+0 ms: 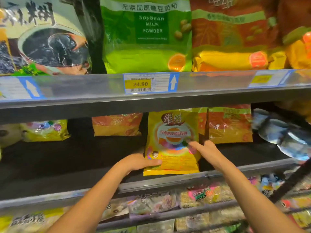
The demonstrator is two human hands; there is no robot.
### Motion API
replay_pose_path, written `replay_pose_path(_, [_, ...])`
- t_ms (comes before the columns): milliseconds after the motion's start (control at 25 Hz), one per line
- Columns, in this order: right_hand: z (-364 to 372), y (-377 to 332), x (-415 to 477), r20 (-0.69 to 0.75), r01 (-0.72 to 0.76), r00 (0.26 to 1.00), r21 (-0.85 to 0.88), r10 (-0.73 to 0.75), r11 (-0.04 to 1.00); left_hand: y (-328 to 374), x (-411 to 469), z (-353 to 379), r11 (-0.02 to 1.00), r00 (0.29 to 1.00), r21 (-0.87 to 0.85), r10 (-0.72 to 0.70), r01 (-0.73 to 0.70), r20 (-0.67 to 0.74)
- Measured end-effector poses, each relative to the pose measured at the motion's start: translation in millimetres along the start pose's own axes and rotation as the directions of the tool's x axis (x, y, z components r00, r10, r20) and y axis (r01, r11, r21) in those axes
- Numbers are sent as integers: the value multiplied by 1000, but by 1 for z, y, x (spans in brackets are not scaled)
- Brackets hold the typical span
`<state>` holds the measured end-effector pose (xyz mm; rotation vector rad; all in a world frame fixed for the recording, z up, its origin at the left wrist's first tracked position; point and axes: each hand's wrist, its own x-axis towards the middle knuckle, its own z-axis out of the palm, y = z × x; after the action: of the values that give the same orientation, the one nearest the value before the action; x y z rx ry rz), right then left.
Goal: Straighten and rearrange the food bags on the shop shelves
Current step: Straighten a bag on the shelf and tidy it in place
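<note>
My left hand (pixel 143 161) clamps yellow bag (pixel 171 143) low edge; right hand (pixel 204 151) grip loose, fingers apart. Risk: bag tips forward off shelf lip (pixel 168 181) below grip.

The shelf edge (pixel 151 105) is hiding the tops of the back-row bags (pixel 117 124). The left hand's (pixel 143 161) fingers are lying out of sight behind the yellow bag (pixel 171 142). Motion is blurring the blue pack (pixel 282 135) at the right, and the lowest packets (pixel 193 204) are smearing beyond reading.
</note>
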<state>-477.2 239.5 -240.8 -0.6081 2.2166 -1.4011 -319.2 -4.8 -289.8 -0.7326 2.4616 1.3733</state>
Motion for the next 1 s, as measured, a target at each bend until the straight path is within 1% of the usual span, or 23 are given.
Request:
replay_pose_path(80, [0,1,6,71,-81,994,2,81,997,0,1,3,1000,998,-13,-28,27,-50])
replay_pose_path(120, [1,3,10,83,-91,992,-5,91,996,-1,3,4,999,996,-20,-50,49,-68])
replay_pose_path(200, [6,4,16,118,-66,991,15,64,998,5,-5,6,995,993,-65,-76,70,-94])
replay_pose_path(280, [10,6,19,113,-57,992,63,50,996,6,-8,9,987,990,-153,-67,47,-128])
replay_pose_path(400, [16,-2,18,69,-49,997,171,37,984,10,-14,9,965,981,-262,-52,1,-186])
replay_pose_path(520, [20,-8,20,60,33,997,268,-51,963,14,-26,1,931,984,-360,-10,-55,-177])
replay_pose_path(600, [24,-16,18,43,69,995,301,-86,951,11,-35,-5,900,983,-425,22,-98,-181])
replay_pose_path(680, [32,-25,15,41,84,994,335,-104,938,6,-42,-11,891,976,-437,26,-121,-218])
replay_pose_path(800, [45,-41,8,38,121,989,339,-142,933,-3,-58,-19,898,959,-418,19,-140,-281])
replay_pose_path(1000, [75,-66,-19,39,157,984,240,-171,958,-28,-99,-36,904,935,-387,38,-183,-352])
